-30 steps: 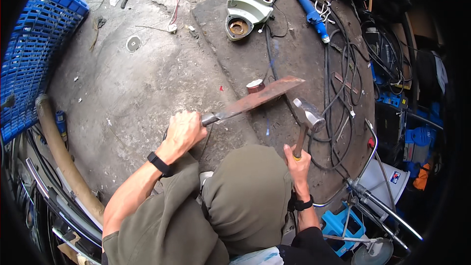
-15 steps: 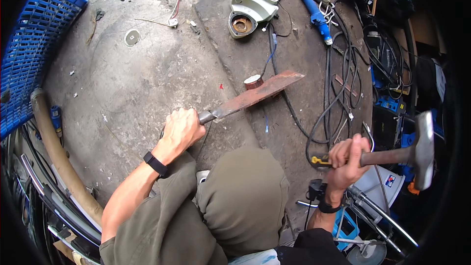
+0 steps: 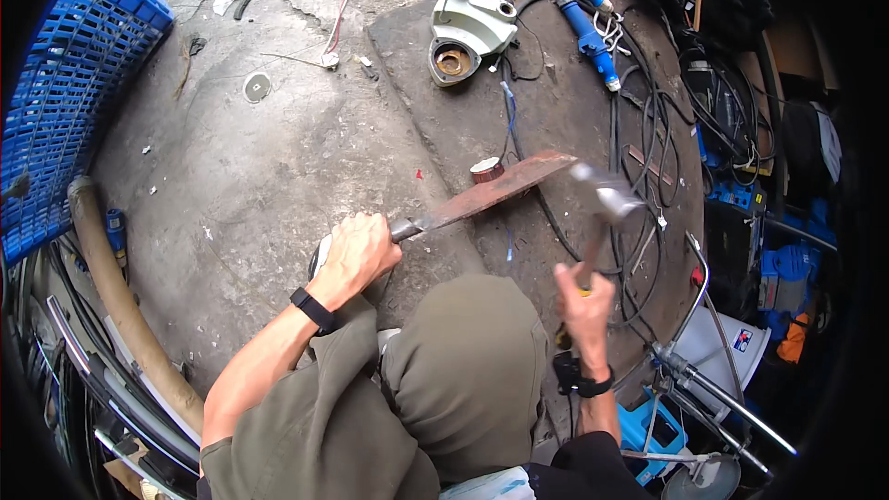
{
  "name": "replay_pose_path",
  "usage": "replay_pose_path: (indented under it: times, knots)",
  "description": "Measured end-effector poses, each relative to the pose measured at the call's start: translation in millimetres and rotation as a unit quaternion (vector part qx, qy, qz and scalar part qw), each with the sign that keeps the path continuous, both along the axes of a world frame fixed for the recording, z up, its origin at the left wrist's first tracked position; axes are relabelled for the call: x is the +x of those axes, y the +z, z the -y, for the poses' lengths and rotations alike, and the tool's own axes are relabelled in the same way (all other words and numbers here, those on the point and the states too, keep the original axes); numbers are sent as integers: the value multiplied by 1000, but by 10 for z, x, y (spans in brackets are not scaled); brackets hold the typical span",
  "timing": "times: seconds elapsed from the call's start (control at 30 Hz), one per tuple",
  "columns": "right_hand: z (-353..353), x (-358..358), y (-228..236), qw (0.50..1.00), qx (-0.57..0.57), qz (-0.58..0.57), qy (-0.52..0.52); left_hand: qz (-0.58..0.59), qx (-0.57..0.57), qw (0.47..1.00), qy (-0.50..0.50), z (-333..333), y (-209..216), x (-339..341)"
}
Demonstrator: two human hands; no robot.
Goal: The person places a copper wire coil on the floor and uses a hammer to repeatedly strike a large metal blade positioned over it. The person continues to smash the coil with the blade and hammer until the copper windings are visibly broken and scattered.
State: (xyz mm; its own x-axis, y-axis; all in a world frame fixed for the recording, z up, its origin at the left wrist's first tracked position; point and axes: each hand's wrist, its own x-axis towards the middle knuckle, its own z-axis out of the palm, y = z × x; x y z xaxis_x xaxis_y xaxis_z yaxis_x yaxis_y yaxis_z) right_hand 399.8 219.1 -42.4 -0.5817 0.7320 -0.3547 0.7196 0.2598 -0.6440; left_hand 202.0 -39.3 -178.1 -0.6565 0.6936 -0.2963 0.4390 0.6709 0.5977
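The handle [image 3: 405, 230] of the blade [image 3: 500, 191] is clasped by the left grip [image 3: 356, 255], the hammer [image 3: 613, 199] by the right grip [image 3: 587, 307], right of the blade. Steady blade support is advised.

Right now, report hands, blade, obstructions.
Left hand gripping rusty blade by its handle. Right hand gripping hammer, head blurred near blade tip. White-topped cylinder beside blade; black cable crossing beneath.

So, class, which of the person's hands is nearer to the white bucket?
The right. The right hand, gripping the hammer, is left of the white bucket; the left hand, holding the rusty blade, is much farther left.
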Motion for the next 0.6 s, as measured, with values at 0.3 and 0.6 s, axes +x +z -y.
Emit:
replay_pose_path:
  times: [0.3, 0.6]
  knots:
    - [-4, -188, 470, 915, -35, -397, -61, 10, -22, 1000, 2, 34, -32, 37]
    - [244, 172, -368, 999, 11, 2, 35, 2, 18, 1000, -22, -144, -80, 45]
